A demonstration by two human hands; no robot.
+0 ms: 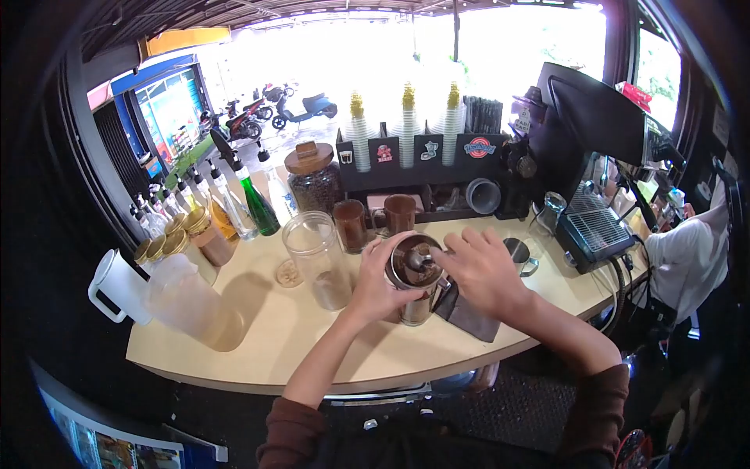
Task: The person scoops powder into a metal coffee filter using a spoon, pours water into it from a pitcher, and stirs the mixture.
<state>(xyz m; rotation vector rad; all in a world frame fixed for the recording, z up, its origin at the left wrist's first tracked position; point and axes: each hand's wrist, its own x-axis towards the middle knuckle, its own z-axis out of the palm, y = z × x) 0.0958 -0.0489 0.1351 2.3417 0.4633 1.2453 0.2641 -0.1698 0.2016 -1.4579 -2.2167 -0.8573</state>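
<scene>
My left hand is wrapped round a metal cup with dark brown contents, tilted above a glass on the counter. My right hand is closed on a spoon whose bowl is inside the cup. Left of the cup stands a clear open jar with brown powder at its bottom. Behind my hands are two glasses of brown liquid, one near the jar and one further right. A dark cloth lies beneath my right hand.
A white jug and a translucent pitcher stand left, near syrup bottles. A bean jar and cup holder are behind. Right are a metal pitcher, an espresso machine and a person in white.
</scene>
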